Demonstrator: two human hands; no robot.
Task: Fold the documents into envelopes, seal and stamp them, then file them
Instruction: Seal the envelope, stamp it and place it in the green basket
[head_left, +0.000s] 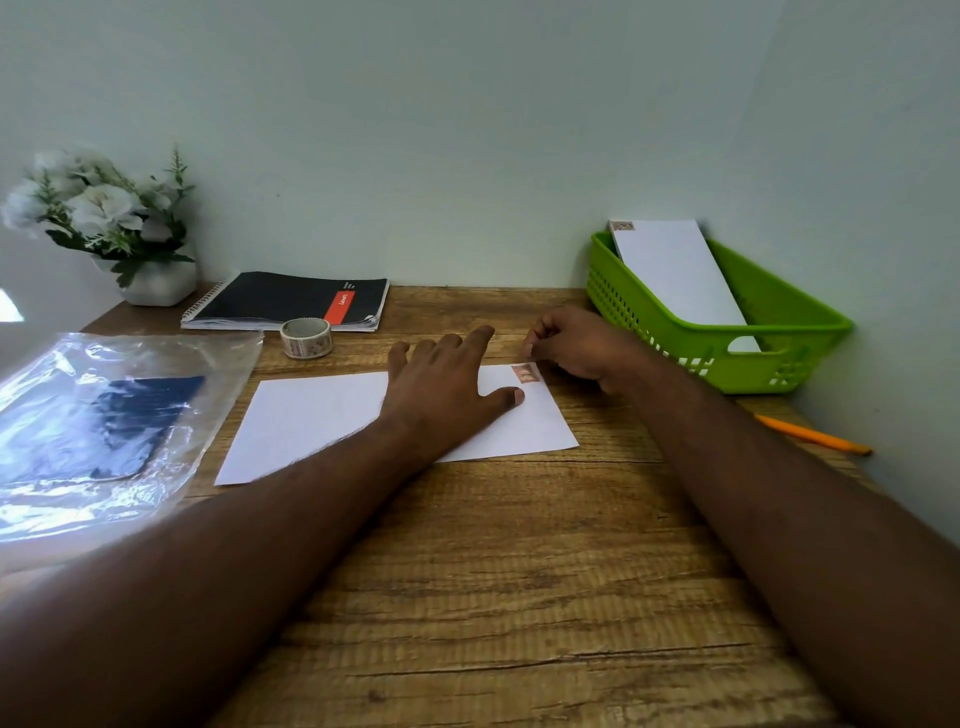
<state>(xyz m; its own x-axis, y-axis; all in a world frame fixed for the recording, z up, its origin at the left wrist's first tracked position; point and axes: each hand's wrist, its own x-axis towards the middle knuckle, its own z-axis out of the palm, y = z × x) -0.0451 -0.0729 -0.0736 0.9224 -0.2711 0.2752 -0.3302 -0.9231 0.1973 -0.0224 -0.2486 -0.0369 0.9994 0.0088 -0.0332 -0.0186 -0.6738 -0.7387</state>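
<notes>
Envelope (322, 415), white, is held flat on the wooden counter (519, 571) under the spread fingers (457, 345) of the left hand (441, 389). A stamp (524, 373) lies beside the right hand (582, 343), whose curled fingers seem to pinch a scrap. Filing remains. One stamped envelope (675, 270) already stands in the green basket (779, 338) beyond.

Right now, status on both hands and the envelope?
Left hand flat on envelope. Right hand curled at stamp corner. One stamped envelope already in green basket. Nothing in the way.
</notes>
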